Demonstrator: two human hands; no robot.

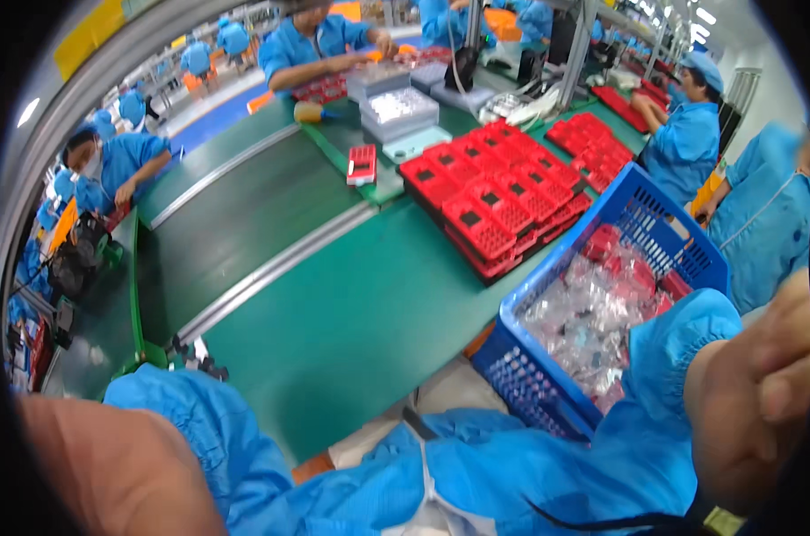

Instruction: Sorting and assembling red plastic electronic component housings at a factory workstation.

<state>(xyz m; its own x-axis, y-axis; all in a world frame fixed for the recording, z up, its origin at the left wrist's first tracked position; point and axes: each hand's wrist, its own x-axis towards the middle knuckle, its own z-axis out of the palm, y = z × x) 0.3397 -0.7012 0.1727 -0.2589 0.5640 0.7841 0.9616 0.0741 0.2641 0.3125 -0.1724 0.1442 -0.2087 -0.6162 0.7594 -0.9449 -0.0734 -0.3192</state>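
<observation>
Both my arms, in blue sleeves, are raised close to the camera. My left hand (pixel 119 464) fills the lower left as a large blurred shape; its fingers are out of sight. At the right edge my right hand (pixel 758 384) has its fingers curled inward, and whatever they may hold is hidden. Below and beside my right sleeve stands a blue plastic basket (pixel 534 371) with clear plastic bags (pixel 570 308) and red pieces (pixel 633 272) in it. Stacked red trays with square black openings (pixel 503 192) lie on the green table (pixel 334 304) ahead.
A sunken conveyor belt (pixel 244 205) with metal rails runs along the left. Beyond it lie a red-and-white device (pixel 362 165), stacked pale trays (pixel 400 112) and a yellow-handled brush (pixel 311 113). Co-workers in blue sit across (pixel 311 45), at left (pixel 124 165) and at right (pixel 686 134).
</observation>
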